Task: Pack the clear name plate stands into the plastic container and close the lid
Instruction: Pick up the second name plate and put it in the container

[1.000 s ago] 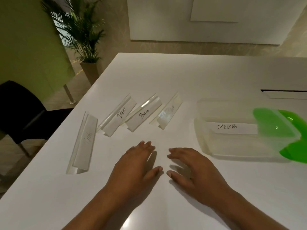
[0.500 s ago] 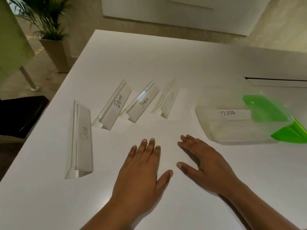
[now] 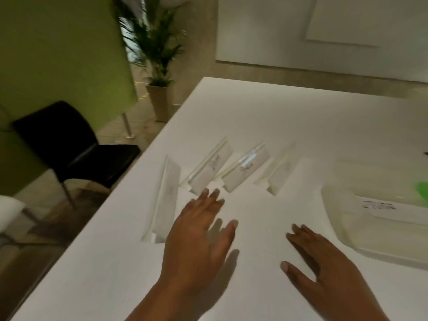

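Several clear name plate stands lie on the white table (image 3: 278,117): a long one (image 3: 165,200) at the left, then a second (image 3: 209,169), a third (image 3: 246,169) and a fourth (image 3: 281,171) fanned out to its right. The clear plastic container (image 3: 361,237) sits at the right edge with a "ZEBRA" stand (image 3: 379,207) inside; a sliver of its green lid (image 3: 422,188) shows. My left hand (image 3: 199,235) hovers open just right of the long stand, its fingertips near the second. My right hand (image 3: 317,262) rests open, left of the container. The picture is blurred.
The table's left edge runs diagonally past the long stand. Beyond it stand a black chair (image 3: 69,144), a green partition (image 3: 58,54) and a potted plant (image 3: 157,66). A white wall panel (image 3: 324,31) is at the back.
My left hand has lifted and moved left and forward toward the stands. The view has swung left, pushing the container toward the right edge. My right hand stays flat.
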